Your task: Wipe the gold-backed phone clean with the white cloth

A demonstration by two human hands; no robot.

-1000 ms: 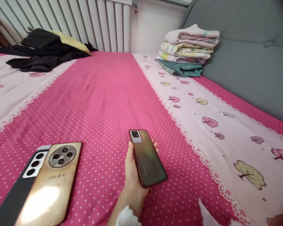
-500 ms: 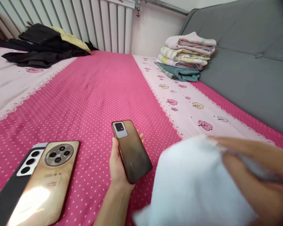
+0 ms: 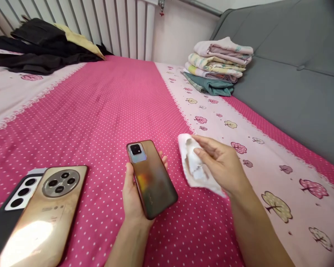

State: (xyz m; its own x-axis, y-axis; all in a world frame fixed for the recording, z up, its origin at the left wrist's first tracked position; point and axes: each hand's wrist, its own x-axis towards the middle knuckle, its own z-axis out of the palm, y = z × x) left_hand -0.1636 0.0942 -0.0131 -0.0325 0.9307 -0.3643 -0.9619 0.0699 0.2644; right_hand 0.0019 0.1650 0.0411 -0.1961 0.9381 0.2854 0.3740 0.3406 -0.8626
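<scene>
My left hand (image 3: 132,196) grips a dark brown-green phone (image 3: 151,178) from below, its back and camera facing up, held over the pink dotted bedspread (image 3: 100,111). Just to its right, my right hand (image 3: 221,165) is closed on a crumpled white cloth (image 3: 192,163), a short gap away from the phone. At the lower left a gold phone (image 3: 44,211) with a round camera ring lies face down. It overlaps a dark phone (image 3: 8,211) with a white camera strip.
A stack of folded cloths (image 3: 218,65) sits at the far right by the grey padded headboard (image 3: 292,74). Black and yellow garments (image 3: 41,46) are heaped at the far left below a white radiator (image 3: 100,22).
My right hand came in from the lower right with the white cloth and now holds it beside the phone. The left hand with the phone shifted slightly left.
</scene>
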